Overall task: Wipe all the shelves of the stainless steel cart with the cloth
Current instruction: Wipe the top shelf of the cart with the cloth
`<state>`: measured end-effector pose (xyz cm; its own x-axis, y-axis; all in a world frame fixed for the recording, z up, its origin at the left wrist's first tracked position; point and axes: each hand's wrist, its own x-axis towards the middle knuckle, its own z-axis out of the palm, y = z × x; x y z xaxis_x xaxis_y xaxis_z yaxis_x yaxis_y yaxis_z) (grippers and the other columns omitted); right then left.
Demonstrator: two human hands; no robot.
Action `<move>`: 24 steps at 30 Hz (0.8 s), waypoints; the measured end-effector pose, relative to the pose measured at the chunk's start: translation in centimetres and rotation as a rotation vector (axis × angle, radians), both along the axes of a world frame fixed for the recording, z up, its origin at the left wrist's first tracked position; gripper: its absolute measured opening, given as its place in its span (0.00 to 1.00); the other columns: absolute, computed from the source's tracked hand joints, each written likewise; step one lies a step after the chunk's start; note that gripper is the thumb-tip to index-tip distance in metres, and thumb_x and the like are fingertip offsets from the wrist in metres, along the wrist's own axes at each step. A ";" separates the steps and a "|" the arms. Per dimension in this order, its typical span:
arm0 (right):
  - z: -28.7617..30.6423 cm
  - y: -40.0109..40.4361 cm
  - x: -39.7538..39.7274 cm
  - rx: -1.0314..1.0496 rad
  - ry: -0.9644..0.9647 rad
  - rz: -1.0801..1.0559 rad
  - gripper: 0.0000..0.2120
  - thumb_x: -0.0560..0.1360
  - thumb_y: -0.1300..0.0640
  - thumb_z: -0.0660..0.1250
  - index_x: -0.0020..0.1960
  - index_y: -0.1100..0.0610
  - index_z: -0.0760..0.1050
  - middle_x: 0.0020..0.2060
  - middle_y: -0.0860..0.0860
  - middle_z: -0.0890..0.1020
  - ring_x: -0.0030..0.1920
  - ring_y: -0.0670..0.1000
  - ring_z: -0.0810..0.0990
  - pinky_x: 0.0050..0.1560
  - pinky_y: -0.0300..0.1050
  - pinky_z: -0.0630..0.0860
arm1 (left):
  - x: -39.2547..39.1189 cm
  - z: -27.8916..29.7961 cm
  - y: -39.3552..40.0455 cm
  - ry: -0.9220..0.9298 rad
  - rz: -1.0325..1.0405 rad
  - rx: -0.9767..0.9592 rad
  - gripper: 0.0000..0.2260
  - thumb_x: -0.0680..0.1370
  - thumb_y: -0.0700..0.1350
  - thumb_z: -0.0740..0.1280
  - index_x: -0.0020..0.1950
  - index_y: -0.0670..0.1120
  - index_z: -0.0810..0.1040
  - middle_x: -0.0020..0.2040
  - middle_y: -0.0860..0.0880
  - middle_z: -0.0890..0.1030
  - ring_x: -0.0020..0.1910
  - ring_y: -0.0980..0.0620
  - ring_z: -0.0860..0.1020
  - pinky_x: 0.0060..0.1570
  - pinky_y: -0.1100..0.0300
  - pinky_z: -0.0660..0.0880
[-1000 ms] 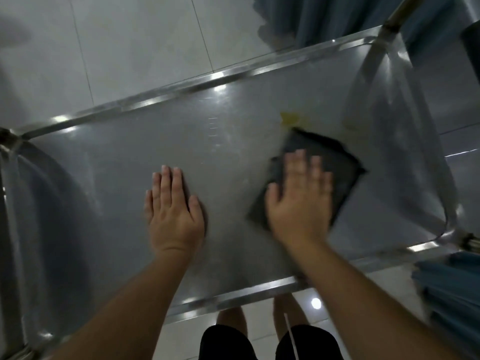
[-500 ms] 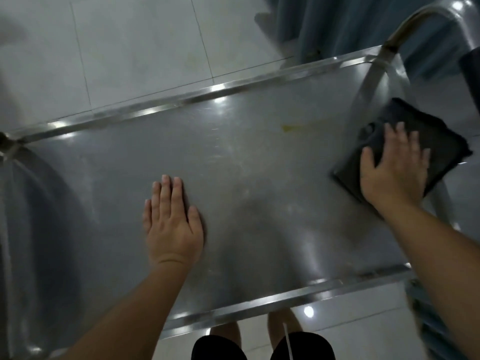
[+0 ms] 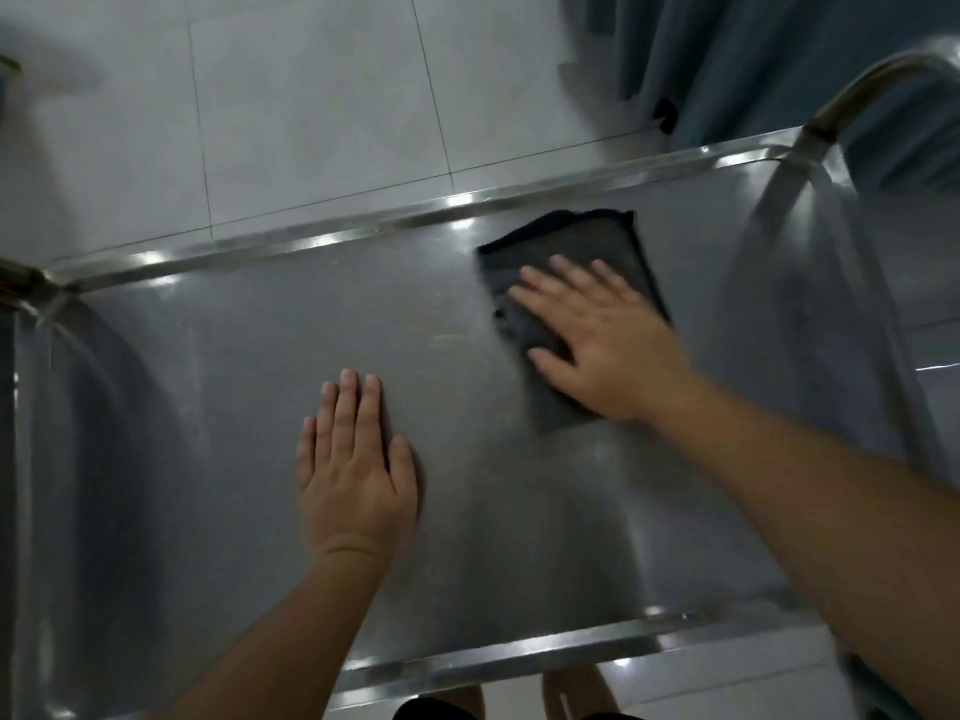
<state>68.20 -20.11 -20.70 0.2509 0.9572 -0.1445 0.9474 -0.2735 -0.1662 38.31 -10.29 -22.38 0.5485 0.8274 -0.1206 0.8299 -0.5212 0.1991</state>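
Note:
The stainless steel cart's top shelf [image 3: 249,387] fills the head view, shiny with raised rims. A dark grey cloth [image 3: 587,241] lies flat on it near the far rim, right of centre. My right hand [image 3: 602,340] presses palm-down on the cloth with fingers spread, covering its near right part. My left hand [image 3: 358,470] rests flat on the bare steel at centre left, fingers together, holding nothing.
The cart's curved handle [image 3: 872,80] rises at the far right corner. A blue-grey curtain [image 3: 753,54] hangs beyond it. Pale floor tiles [image 3: 311,106] lie past the far rim. My legs show below the near rim [image 3: 519,657].
My right hand has slid the cloth from the shelf's right end back left and toward the far rim. The yellow smear seen before is no longer visible. My left hand stayed put.

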 end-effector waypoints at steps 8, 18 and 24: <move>-0.3 0.1 9.9 0.021 -0.038 -1.193 0.37 0.78 0.39 0.46 0.84 0.53 0.55 0.84 0.51 0.56 0.84 0.58 0.51 0.81 0.64 0.45 | 0.4 0.6 0.0 -0.008 0.015 -0.008 0.31 0.82 0.53 0.55 0.85 0.47 0.59 0.86 0.49 0.56 0.85 0.49 0.52 0.83 0.45 0.50; -0.3 14.7 -8.4 -0.017 0.021 -0.083 0.35 0.82 0.38 0.46 0.86 0.50 0.46 0.85 0.47 0.47 0.84 0.55 0.42 0.82 0.60 0.39 | 0.5 0.5 0.0 0.000 0.030 0.005 0.32 0.81 0.55 0.53 0.85 0.46 0.61 0.86 0.49 0.57 0.85 0.50 0.52 0.83 0.48 0.48; 0.0 10.3 1.0 -0.014 -0.014 0.162 0.34 0.81 0.36 0.49 0.85 0.44 0.52 0.84 0.43 0.54 0.84 0.49 0.48 0.82 0.54 0.41 | 0.2 0.1 0.1 -0.039 0.026 0.018 0.32 0.81 0.55 0.55 0.85 0.48 0.61 0.86 0.49 0.58 0.85 0.49 0.54 0.83 0.47 0.50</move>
<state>69.24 -9.82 -20.69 0.0960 0.9831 -0.1558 0.9815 -0.1196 -0.1498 38.55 -10.18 -22.23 0.5306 0.8434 -0.0846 0.8352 -0.5031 0.2221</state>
